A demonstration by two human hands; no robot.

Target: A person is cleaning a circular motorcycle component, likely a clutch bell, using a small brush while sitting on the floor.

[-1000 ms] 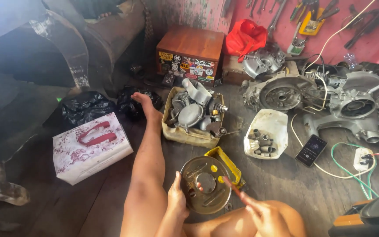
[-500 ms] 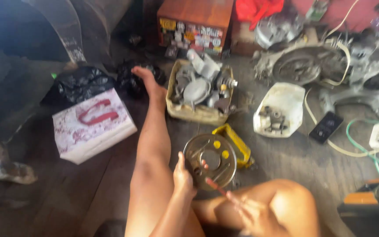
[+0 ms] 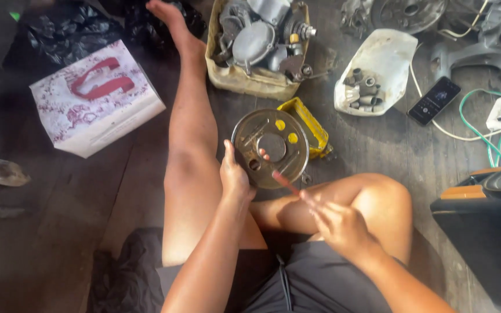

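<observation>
My left hand (image 3: 235,175) grips the left rim of a round metal plate (image 3: 271,148) with several holes, a fingertip showing through its centre hole. My right hand (image 3: 337,223) holds a thin red-tipped tool (image 3: 285,181) whose tip touches the plate's lower edge. The plate is held over a yellow container (image 3: 310,124) on the wooden floor. I sit with my left leg stretched out and my right knee bent under the hands.
A tan tub of metal engine parts (image 3: 259,43) stands ahead. A white dish of small fittings (image 3: 375,72), a phone (image 3: 434,99) and a green cable (image 3: 482,130) lie right. A white-and-red box (image 3: 97,98) sits left, a dark orange-trimmed object (image 3: 488,226) at right.
The view has tilted down and closer to my hands. My right hand has brought the red-tipped tool up to the plate's lower edge. My left hand keeps its grip.
</observation>
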